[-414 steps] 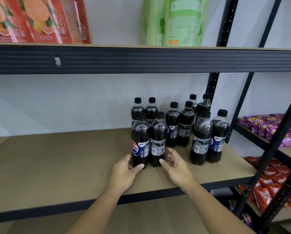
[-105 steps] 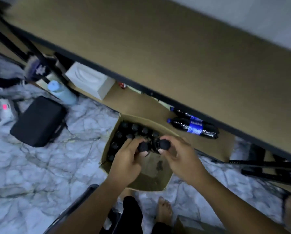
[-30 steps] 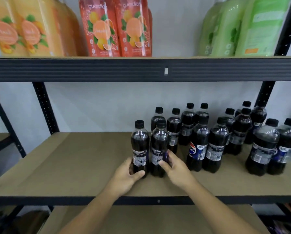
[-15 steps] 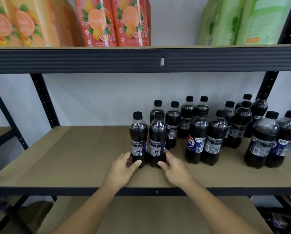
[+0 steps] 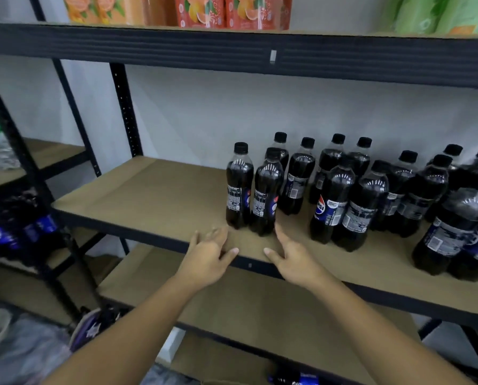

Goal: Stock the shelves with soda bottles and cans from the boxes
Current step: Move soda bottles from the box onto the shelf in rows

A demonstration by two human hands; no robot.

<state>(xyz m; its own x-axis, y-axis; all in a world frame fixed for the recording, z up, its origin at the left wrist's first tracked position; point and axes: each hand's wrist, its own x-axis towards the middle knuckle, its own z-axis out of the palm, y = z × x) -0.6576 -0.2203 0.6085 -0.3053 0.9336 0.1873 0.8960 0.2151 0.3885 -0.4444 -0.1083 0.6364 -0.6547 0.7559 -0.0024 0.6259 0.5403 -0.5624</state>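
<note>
Both hands are empty; the left hand (image 5: pixel 208 255) and the right hand (image 5: pixel 293 257) hover palm-down over the front lip of the shelf (image 5: pixel 154 195), fingers loosely spread and gripping nothing, one on either side of the pair of cola bottles (image 5: pixel 267 195) and just short of them; whether the right fingertips graze the nearer base I can't tell from here. That pair stands side by side, touching, close to the front edge at the left end of the other bottles (image 5: pixel 371 195); to my eye it's put there to run the block leftward into bare board while keeping the stock tight and easy to reach. Each bottle stands upright on its base, long axis vertical, black cap at the top; the slight lean looks like the wide lens, not a real tilt. Their small-print panels face outward with the logo turned round to the right, unlike the logo-front bottle (image 5: pixel 325 209) beside them; a quarter twist would probably face them up properly. Orange pouches (image 5: pixel 232 9) and green packs (image 5: pixel 440 15) sit on the tier above.
</note>
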